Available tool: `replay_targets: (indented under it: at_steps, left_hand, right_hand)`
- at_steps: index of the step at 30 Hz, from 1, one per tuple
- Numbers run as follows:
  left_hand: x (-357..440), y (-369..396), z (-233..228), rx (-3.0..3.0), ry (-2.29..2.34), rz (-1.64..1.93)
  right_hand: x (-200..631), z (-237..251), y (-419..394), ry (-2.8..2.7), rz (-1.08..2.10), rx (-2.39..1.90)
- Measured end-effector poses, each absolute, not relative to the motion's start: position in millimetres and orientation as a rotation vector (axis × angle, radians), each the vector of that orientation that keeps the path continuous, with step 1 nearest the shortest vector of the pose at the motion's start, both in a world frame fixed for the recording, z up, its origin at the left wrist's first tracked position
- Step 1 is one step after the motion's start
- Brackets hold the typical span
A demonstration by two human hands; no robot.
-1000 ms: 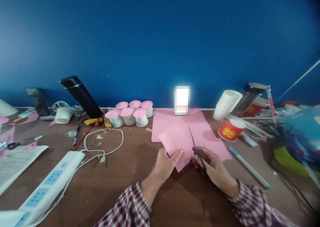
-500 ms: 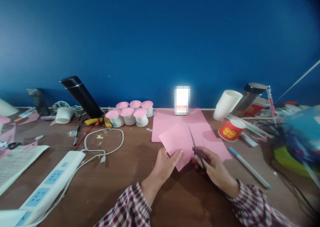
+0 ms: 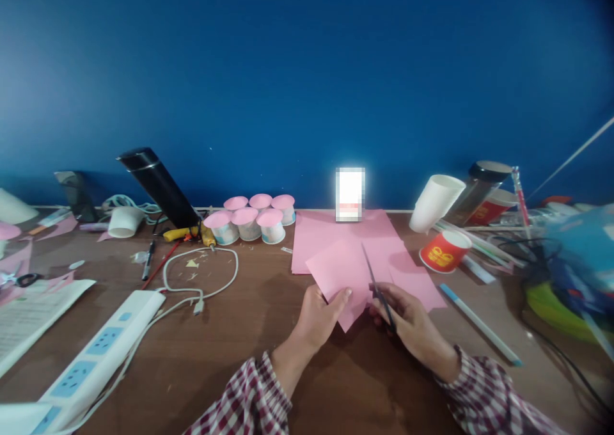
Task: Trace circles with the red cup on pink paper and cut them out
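Observation:
My left hand (image 3: 317, 315) pinches the near edge of a pink paper sheet (image 3: 336, 270), held just above the brown table. My right hand (image 3: 411, 324) grips dark scissors (image 3: 377, 283), whose blades point away from me along the sheet's right side. More pink paper (image 3: 326, 230) lies flat underneath, reaching back to the blue wall. Both wrists wear red-and-white plaid sleeves.
Several pink-topped paper cups (image 3: 249, 219) stand at the back, left of the paper. A red cup (image 3: 444, 251), a white cup (image 3: 434, 202) and a blue-capped pen (image 3: 480, 323) lie to the right. A white power strip (image 3: 96, 352) and cable (image 3: 199, 281) occupy the left.

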State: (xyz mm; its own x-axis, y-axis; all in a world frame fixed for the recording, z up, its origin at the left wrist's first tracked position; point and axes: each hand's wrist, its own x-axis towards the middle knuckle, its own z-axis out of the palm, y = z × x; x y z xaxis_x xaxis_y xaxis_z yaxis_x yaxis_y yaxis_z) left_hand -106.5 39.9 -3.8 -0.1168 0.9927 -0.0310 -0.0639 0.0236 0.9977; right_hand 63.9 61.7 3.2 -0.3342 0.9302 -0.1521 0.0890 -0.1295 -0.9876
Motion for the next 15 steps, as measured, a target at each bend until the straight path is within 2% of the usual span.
replay_targets:
  at_steps: [15]
  left_hand:
    - [-106.2,38.6,-1.0,1.097,1.323,1.283]
  right_hand:
    - [62.9,5.6,61.5,-1.421,1.550,-1.199]
